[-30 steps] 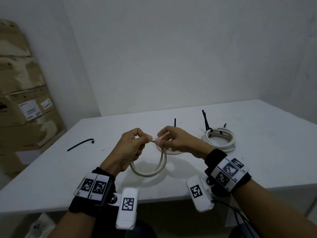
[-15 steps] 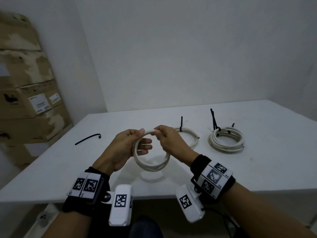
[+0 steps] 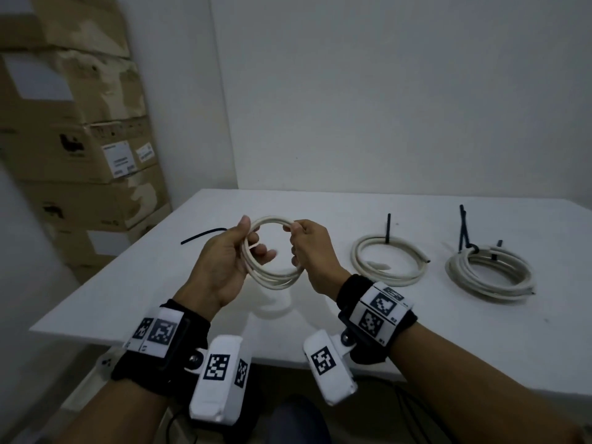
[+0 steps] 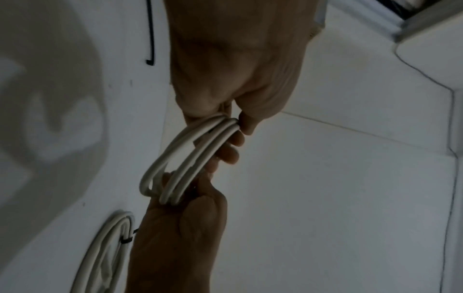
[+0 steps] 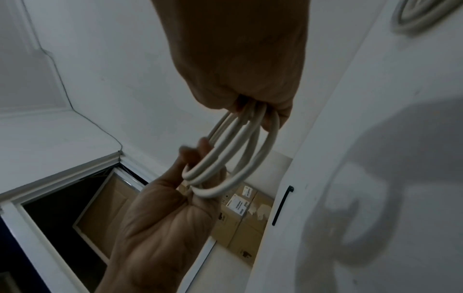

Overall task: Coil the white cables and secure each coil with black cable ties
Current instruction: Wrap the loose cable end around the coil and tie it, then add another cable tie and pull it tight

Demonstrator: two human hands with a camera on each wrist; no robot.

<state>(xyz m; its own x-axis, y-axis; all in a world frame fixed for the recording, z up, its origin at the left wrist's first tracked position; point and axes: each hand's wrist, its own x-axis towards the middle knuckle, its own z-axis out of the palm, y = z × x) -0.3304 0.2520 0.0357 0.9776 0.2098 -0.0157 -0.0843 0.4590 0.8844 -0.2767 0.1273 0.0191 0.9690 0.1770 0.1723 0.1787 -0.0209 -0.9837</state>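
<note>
I hold a white cable coil (image 3: 270, 218) upright above the white table (image 3: 352, 318). My left hand (image 3: 253, 241) has its fingers curled through the coil's left side, thumb against the top. My right hand (image 3: 296, 241) grips the right side. In the left wrist view the strands (image 4: 190, 150) run from my left fingers down to my right hand. The right wrist view shows the strands (image 5: 218, 150) bunched in my right fist. A loose black cable tie (image 3: 205, 235) lies on the table behind my left hand.
Two more white coils, each with a black tie on it, lie on the table to the right: a nearer one (image 3: 389, 280) and a farther one (image 3: 456, 270). Cardboard boxes (image 3: 83, 149) are stacked against the wall on the left.
The cable was a loose hanging loop with its ends pinched between both hands. It is now a round multi-turn coil, lifted higher and held on both sides. The view has shifted left.
</note>
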